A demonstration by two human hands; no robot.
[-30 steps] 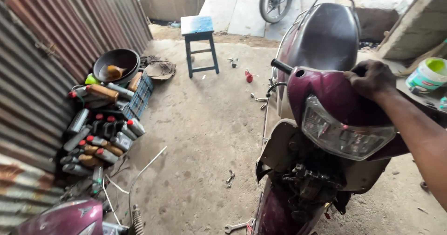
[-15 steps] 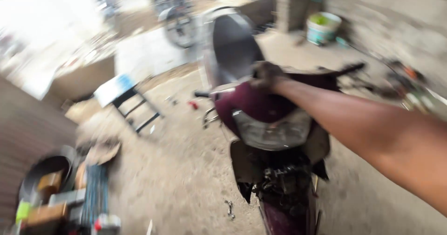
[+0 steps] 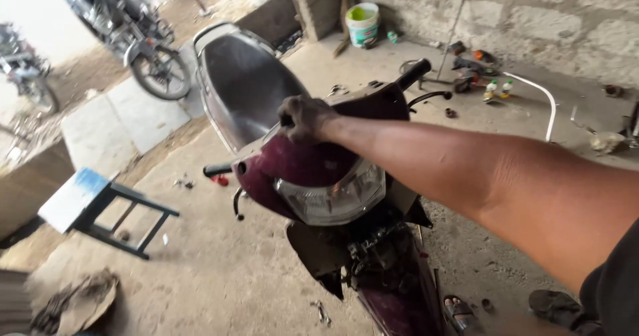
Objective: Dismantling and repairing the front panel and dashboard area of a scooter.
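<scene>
A maroon scooter stands in front of me, its headlight facing me and its dark seat behind. My right hand, dirty with grease, is closed over the top of the scooter's handlebar cowl, with my forearm stretching in from the lower right. The black handlebar grips stick out to either side. The front panel below the headlight is off, so dark inner parts show. My left hand is out of sight.
A blue-topped stool stands on the dirt floor at the left, with a rag below it. By the block wall are a green-and-white bucket, small bottles and a white pipe. A motorcycle is parked outside. My sandalled foot is beside the scooter.
The view has swung to the right, from the tin wall and crates of bottles to the block wall. My right hand has stayed gripped on the top of the scooter's front.
</scene>
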